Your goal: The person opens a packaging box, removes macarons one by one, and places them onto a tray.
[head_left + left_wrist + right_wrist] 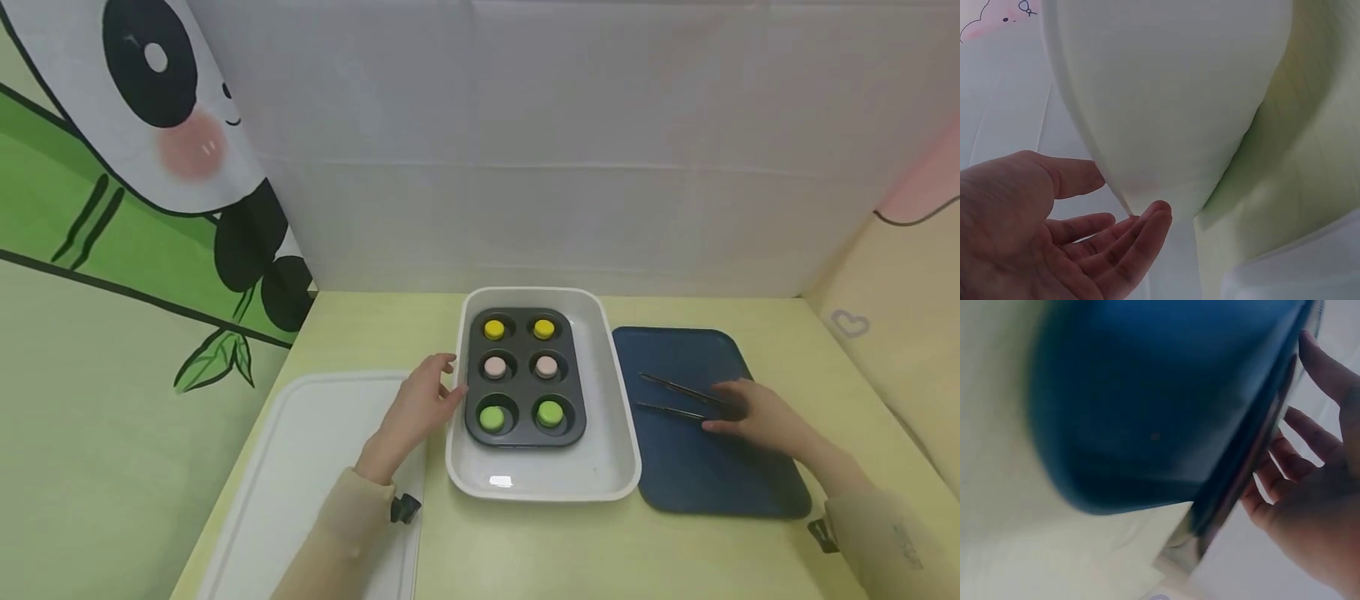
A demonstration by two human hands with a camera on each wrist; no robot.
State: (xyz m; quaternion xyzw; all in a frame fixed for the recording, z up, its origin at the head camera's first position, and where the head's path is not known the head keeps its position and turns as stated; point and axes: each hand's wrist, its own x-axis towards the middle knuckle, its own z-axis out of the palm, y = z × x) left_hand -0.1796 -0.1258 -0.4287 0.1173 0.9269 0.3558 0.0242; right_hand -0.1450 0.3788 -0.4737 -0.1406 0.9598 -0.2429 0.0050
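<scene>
tongs (678, 388) on blue tray (723, 485), arms apart. look light, springy, prob slick metal, not fragile imo. best hold: thumb one side, fingers other, mid-arm. right hand (759, 419) curved round near end, can't tell if pinching. left hand (418, 404) loosely spread at left rim of white bin (517, 471).

From here I count one left hand (425, 402) and one right hand (767, 419), two yellow discs (494, 330), two pink discs (546, 367) and two green discs (550, 413), six cups (512, 414) in one dark pan (521, 390), one white tub (540, 477), one blue tray (720, 483), one white tray (322, 442), one pair of tongs (678, 388), one surface (472, 550).
</scene>
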